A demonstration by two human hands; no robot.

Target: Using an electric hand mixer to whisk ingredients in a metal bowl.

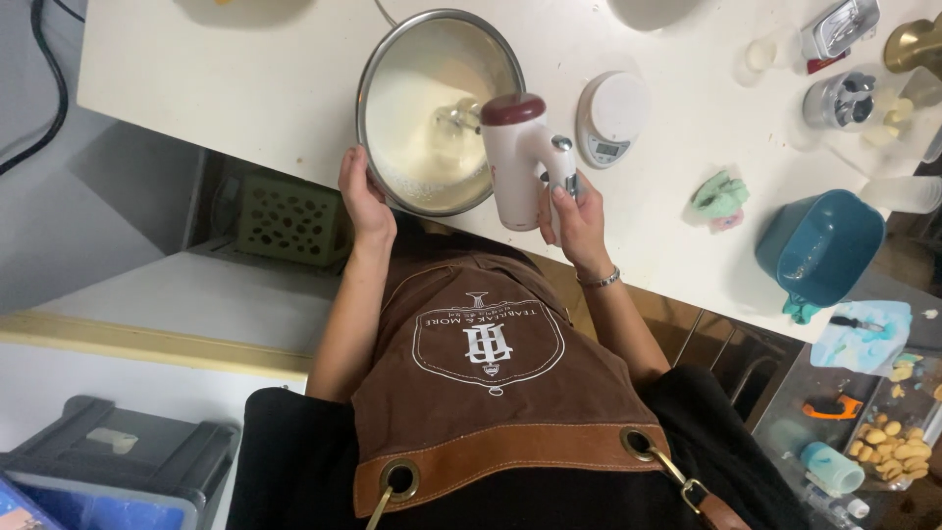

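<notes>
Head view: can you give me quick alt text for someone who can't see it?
Seen from above, a person in a brown apron holds a white hand mixer in the right hand, its beaters in pale batter inside a steel bowl that the left hand steadies at the rim. A small kitchen scale and a teal bowl sit on the white table.

Steel mixing bowl (pixel 432 59): one; white hand mixer (pixel 518 157): one; round kitchen scale (pixel 612 116): one; teal container (pixel 819 245): one; crumpled green cloth (pixel 721 196): one; hands: two
</notes>
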